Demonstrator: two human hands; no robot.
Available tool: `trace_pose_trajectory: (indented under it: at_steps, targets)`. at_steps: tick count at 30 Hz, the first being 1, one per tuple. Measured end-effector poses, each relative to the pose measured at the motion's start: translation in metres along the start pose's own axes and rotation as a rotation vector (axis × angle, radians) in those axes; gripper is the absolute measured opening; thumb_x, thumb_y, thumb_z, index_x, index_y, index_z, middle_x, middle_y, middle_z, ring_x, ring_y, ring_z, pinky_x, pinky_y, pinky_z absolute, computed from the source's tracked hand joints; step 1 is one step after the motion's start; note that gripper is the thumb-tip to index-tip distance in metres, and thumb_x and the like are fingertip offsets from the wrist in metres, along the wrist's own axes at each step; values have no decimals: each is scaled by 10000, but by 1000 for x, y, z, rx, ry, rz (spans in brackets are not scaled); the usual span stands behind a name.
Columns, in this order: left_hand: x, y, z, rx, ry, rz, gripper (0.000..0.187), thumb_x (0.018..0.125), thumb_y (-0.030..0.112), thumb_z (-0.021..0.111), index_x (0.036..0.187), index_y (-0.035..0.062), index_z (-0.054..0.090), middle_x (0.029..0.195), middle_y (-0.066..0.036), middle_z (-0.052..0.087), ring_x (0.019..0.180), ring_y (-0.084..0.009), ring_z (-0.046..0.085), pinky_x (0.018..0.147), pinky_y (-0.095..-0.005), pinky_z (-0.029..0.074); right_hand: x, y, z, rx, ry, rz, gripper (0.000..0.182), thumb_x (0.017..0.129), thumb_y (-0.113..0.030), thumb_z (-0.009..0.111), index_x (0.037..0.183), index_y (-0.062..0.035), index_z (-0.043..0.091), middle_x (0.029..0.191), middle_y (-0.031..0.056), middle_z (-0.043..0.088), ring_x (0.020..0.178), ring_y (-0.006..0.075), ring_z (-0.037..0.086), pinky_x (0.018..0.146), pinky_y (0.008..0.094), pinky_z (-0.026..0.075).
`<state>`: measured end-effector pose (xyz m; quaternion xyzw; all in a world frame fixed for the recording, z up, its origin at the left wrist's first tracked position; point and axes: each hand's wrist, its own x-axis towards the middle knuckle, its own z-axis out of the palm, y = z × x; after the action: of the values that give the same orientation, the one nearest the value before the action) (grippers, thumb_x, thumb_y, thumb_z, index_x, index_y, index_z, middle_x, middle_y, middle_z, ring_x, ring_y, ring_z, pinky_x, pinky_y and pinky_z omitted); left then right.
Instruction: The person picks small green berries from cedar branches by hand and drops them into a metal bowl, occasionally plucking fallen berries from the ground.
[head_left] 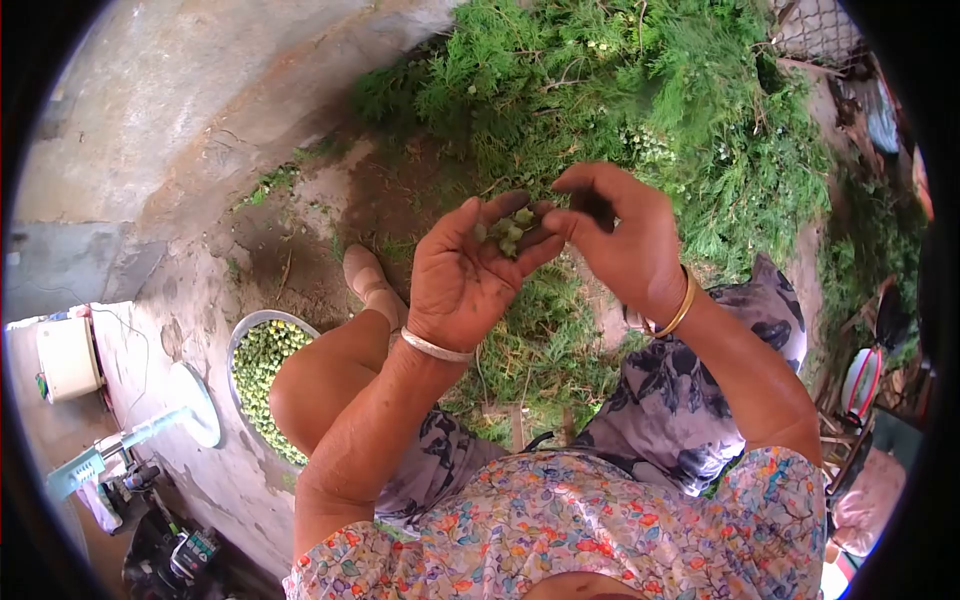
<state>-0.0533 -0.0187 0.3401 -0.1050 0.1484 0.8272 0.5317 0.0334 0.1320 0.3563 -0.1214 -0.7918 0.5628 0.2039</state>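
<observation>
Several small green cones [512, 230] lie in my left hand [465, 280], palm up, with its fingers curled around them. My right hand [625, 235] is just to the right, its thumb and a fingertip near the cones and the left fingertips. Between its thumb and forefinger is a gap, and nothing shows in it. Below both hands, cut green sprigs [540, 350] are strewn on the ground. A metal basin [237, 345] filled with green cones [262, 375] stands at the left, beside my bent knee.
A large heap of green conifer branches [640, 110] lies ahead. A concrete wall [200, 90] runs along the upper left. At the lower left are a pale blue fan [195, 405] and a white box [68, 358]. Assorted items lie at the right edge.
</observation>
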Motion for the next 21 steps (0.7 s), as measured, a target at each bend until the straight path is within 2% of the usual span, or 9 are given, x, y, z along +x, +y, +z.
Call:
trace_pose_trajectory:
  at_steps: [1,2,4,8,10,14,16,20,21]
  targets:
    - [0,-1,1,-57,-14,-4,387,916,226,501,1106,-111,498,1111,-247,557,1046,-376,557,927,-481,469,-1,1,1,-144,-10,-180,183,725,-18,672,896,1,610,757,112,620,644,245,611,562,331,486]
    - [0,-1,-2,-56,-15,-4,387,916,226,501,1106,-111,498,1111,-247,557,1046,-376,557,927,-481,469,-3,1,1,-145,-9,-181,183,725,-18,672,896,1,610,757,112,620,644,245,611,562,331,486]
    - [1,-1,-9,-150,-68,0,428,935,274,471,1126,-109,480,1138,-251,531,1075,-362,531,947,-494,447,-5,2,1,-348,-125,-318,216,694,-22,662,903,-32,606,743,138,579,675,340,581,567,398,472]
    - [1,-4,0,-90,-1,-33,441,948,303,439,1113,-103,486,1122,-227,535,1089,-351,516,946,-483,443,-3,4,5,-326,-52,-368,229,697,-33,658,921,-41,606,719,132,561,654,347,557,566,419,456]
    - [1,-7,5,-8,76,-1,485,955,360,424,1103,-95,500,1080,-201,548,1053,-329,532,927,-463,451,-2,5,5,-335,-34,-367,234,696,-35,657,924,-49,611,711,122,550,655,333,557,575,410,455]
    - [2,-8,-10,-34,-36,-57,549,951,430,422,1091,-93,513,1062,-177,553,1000,-283,552,919,-443,455,-3,2,0,-422,-151,-377,262,681,-7,682,933,-41,619,744,122,574,650,308,565,546,382,448]
    - [4,-10,-13,53,-43,-102,626,944,500,388,1094,-94,519,1059,-159,557,960,-233,563,923,-410,458,-4,1,1,-511,-171,-449,223,691,-62,640,914,-77,627,675,92,520,642,313,546,552,414,443]
    - [1,-9,-5,112,-60,-136,666,947,523,351,1118,-102,507,1070,-148,559,970,-209,568,926,-374,458,-5,6,3,-532,-159,-435,167,685,-69,629,851,-64,610,663,93,507,640,308,541,539,419,432]
    - [1,-10,-4,132,-13,-132,687,932,548,362,1131,-93,505,1040,-160,576,929,-226,587,904,-364,469,-5,8,3,-545,-169,-439,135,687,-67,627,817,-56,596,665,97,507,643,311,542,542,422,432]
